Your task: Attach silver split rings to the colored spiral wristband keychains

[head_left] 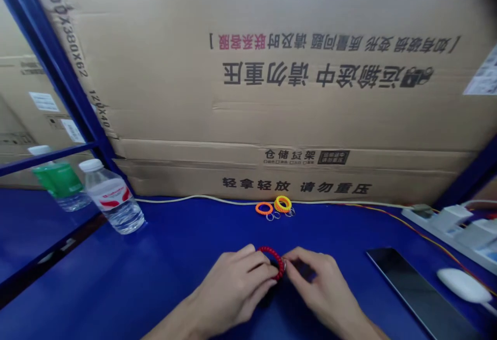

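A red spiral coil wristband (278,260) is held just above the blue tabletop at the front middle. My left hand (236,280) is closed around its left and lower side, fingers covering part of the coil. At its right edge, my right hand (322,283) pinches with thumb and forefinger at a small metal key ring (284,264), mostly hidden by the fingertips. Beyond the hands lie an orange coil wristband (264,208) and yellow coil wristbands (283,204), with metal rings beside them.
Upright water bottles, one with a red-and-white label (112,197) and one with a green label (60,179), stand at left. A large cardboard box (272,117) walls off the back. At right are a dark phone-like slab (419,293), a white mouse-shaped object (464,284) and a power strip (454,231) with cables.
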Available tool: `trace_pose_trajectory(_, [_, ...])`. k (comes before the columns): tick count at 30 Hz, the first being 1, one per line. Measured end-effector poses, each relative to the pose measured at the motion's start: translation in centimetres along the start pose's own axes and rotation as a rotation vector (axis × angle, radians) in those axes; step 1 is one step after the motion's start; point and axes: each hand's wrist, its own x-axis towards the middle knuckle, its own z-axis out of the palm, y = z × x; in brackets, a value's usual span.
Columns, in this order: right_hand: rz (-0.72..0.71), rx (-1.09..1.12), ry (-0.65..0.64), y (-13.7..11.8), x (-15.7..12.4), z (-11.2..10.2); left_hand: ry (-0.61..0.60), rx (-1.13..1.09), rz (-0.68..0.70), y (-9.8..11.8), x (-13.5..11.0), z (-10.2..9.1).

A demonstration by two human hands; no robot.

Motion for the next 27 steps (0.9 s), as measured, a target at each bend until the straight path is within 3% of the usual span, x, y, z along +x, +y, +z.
trace_pose_trajectory(3, [0.444, 0.384, -0.270, -0.4, 0.3, 0.0, 0.017, 0.130, 0.080, 0.0, -0.3, 0.0])
trace_pose_trajectory(5, [0.508, 0.421, -0.375, -0.6, 0.4, -0.1, 0.033, 0.154, 0.094, -0.1, -0.4, -0.1])
trace_pose_trajectory(7, [0.345, 0.229, -0.280, -0.7, 0.2, -0.2, 0.062, 0.141, 0.063, -0.3, -0.4, -0.1])
trace_pose_trajectory(10, [-0.070, -0.231, -0.027, -0.3, -0.3, 0.0, 0.089, 0.119, 0.008, -0.4, -0.4, -0.1])
trace_pose_trajectory(12, [-0.297, -0.505, 0.054, 0.2, -0.6, 0.1, 0.082, 0.116, 0.002, -0.2, -0.3, 0.0])
trace_pose_trajectory(14, [-0.444, -0.684, 0.081, 0.6, -0.8, 0.1, 0.078, 0.121, 0.011, 0.1, -0.2, 0.0])
trace_pose_trajectory(16, [-0.486, -0.722, 0.107, 0.6, -0.9, 0.1, 0.096, 0.133, 0.033, 0.5, -0.2, 0.0])
trace_pose_trajectory(18, [-0.375, -0.580, 0.118, 0.2, -0.7, 0.0, 0.128, 0.153, 0.080, 0.6, -0.2, -0.1])
trace_pose_trajectory(23, [0.343, 0.218, -0.064, -0.3, 0.3, -0.2, 0.139, 0.207, 0.243, 0.5, -0.4, -0.4])
trace_pose_trajectory(25, [0.476, 0.420, -0.046, 0.0, 0.8, -0.6, 0.104, 0.203, 0.289, 0.7, -0.5, -0.2])
trace_pose_trajectory(27, [0.491, 0.471, 0.041, 0.3, 1.3, -1.6, 0.058, 0.167, 0.316, 0.8, -0.5, -0.1])
